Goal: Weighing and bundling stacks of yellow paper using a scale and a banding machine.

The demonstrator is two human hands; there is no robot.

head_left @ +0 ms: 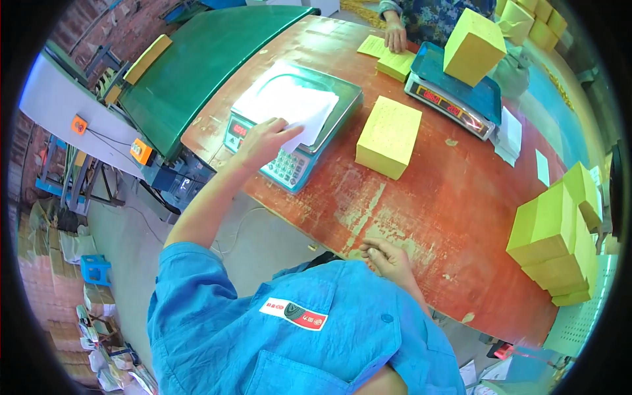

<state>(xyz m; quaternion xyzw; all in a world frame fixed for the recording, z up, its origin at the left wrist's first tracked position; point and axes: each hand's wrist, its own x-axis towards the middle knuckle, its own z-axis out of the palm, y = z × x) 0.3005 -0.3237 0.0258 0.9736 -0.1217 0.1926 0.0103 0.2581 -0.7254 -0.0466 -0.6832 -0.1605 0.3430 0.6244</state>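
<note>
My left hand (268, 141) rests over the near edge of white paper sheets (289, 102), its thumb and fingers spread apart. Beneath the paper is the metal pan of a digital scale (347, 99), with a keypad and a red-lit display on its near side. Glare washes out much of the paper. At the table's near edge, close to my body, my right hand (390, 258) is loosely closed, thumb against the fingers, and nothing shows in it. A yellow paper-covered block (388, 137) stands on the table to the right of the scale.
Across the red table (454, 217), a person's hand (395, 36) touches yellow packets (396, 64). A second scale (451, 99) bears a yellow block (475, 46). Yellow stacks (550, 237) stand at the right edge. A green-topped surface (217, 66) adjoins on the left.
</note>
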